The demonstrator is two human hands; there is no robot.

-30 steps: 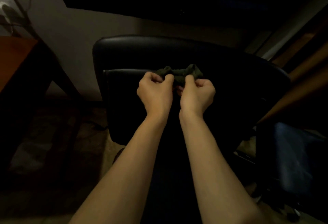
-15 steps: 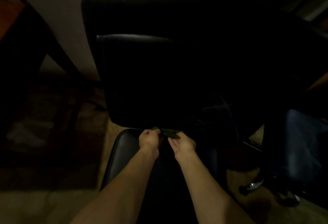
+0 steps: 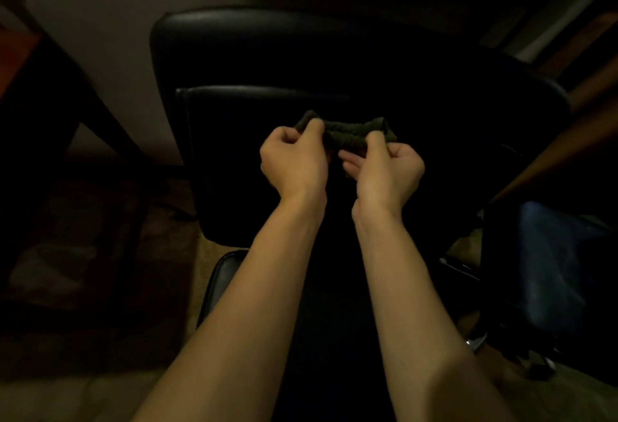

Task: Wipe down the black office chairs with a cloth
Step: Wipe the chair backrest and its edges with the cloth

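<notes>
Two bare forearms extend from the lower edge of the frame, crossing above the seat (image 3: 223, 274) of a black office chair (image 3: 254, 54), of which only the glossy left front corner catches light. The left hand (image 3: 294, 159) is curled, its thumb and bent fingers pinching the left end of a bunched dark olive cloth (image 3: 347, 136); the right hand (image 3: 388, 164) pinches the right end between thumb and forefinger, with its remaining fingers loosely curled beneath. The cloth is thus held taut between the two hands as a short, wrinkled roll — in front of the chair's backrest, roughly at the level of the inner cushion panel's upper edge; whether it touches the upholstery cannot be told in the dim light. Beyond the hands rises the padded backrest, its rounded top edge faintly lit. To the right stands a second dark chair (image 3: 555, 274) with a bluish sheen. At far left a wooden table (image 3: 20, 54) is visible — behind it and the backrest, a pale wall (image 3: 110, 30).
</notes>
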